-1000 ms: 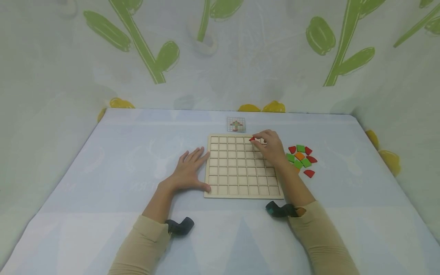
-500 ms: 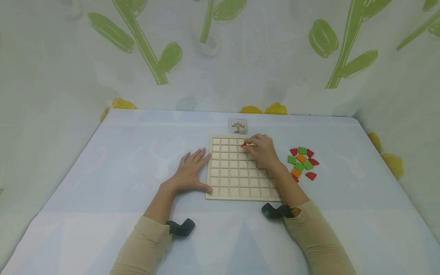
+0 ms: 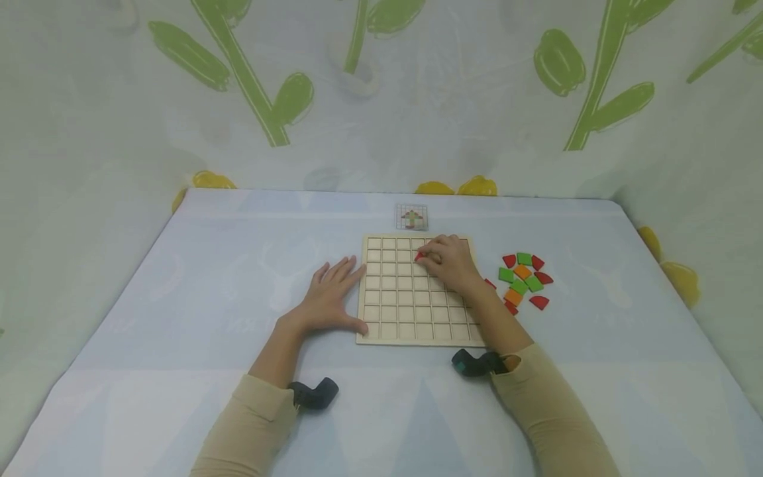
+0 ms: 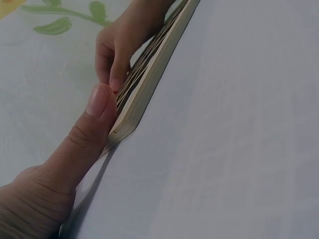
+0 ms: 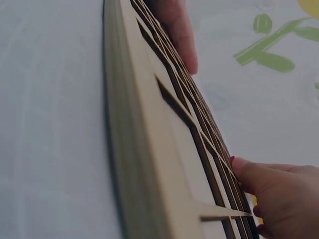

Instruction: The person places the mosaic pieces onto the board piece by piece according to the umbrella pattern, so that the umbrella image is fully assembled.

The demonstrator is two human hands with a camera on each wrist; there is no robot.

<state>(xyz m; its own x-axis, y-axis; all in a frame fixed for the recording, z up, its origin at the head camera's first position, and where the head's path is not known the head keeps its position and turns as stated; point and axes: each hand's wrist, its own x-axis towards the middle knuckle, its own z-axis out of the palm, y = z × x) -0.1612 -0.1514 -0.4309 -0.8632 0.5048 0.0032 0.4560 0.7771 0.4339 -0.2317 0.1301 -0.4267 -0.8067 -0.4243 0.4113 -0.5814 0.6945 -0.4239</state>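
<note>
A pale wooden grid board point(image 3: 405, 298) with square cells lies flat on the table. My right hand point(image 3: 452, 264) pinches a small red piece point(image 3: 418, 256) between thumb and fingertips, over a cell in the board's upper part; only a sliver of red shows. In the right wrist view a red speck point(image 5: 232, 159) peeks out at the thumb tip. My left hand point(image 3: 328, 298) rests at the board's left edge with fingers spread, its thumb point(image 4: 97, 107) against the near left corner in the left wrist view.
Right of the board lie loose pieces: green squares point(image 3: 506, 275), orange squares point(image 3: 522, 272) and red quarter-rounds point(image 3: 539, 303). My right forearm partly covers some. Behind the board is a small card point(image 3: 411, 216) with a gridded picture. A patterned wall cloth point(image 3: 417, 119) rises beyond the table.
My right hand has moved left and slightly nearer across the board's upper rows with the red piece. The left hand has stayed in place.
</note>
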